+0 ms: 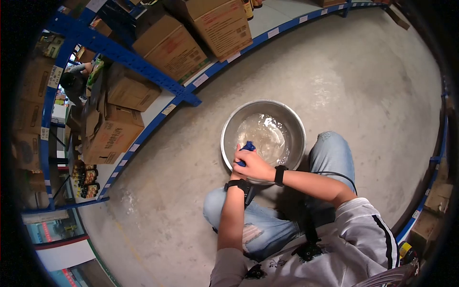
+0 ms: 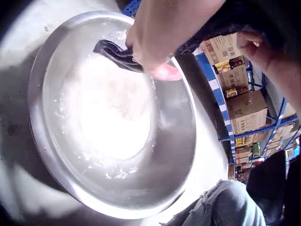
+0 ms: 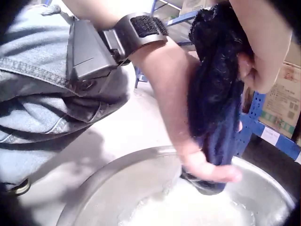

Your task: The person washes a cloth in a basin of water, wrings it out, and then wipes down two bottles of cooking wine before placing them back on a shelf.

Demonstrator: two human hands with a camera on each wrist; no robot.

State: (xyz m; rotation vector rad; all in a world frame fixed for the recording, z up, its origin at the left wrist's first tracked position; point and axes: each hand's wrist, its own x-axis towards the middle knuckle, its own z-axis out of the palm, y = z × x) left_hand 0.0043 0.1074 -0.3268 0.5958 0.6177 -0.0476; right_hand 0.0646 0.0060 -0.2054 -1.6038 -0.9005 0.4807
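Note:
A dark blue cloth (image 1: 247, 146) is bunched between both hands over a round metal basin (image 1: 300, 115). The right hand (image 1: 256, 165) grips it; in the right wrist view the right hand (image 3: 265, 70) curls round the cloth's upper part. Lower down, the left hand (image 3: 178, 113) wraps its fingers round the same cloth (image 3: 214, 117). From the left wrist view, the cloth's end (image 2: 117, 54) sticks out beyond the left hand (image 2: 146, 47), over the water. Shallow water (image 1: 260, 136) with bubbles lies in the basin, glaring white in both wrist views.
The basin stands on a concrete floor (image 1: 167, 191) before the person's bent, jeans-clad knees (image 1: 334, 153). Blue shelving (image 1: 191, 98) with cardboard boxes (image 1: 114, 134) runs along the left and top. Another person (image 1: 76, 83) is beyond the shelves.

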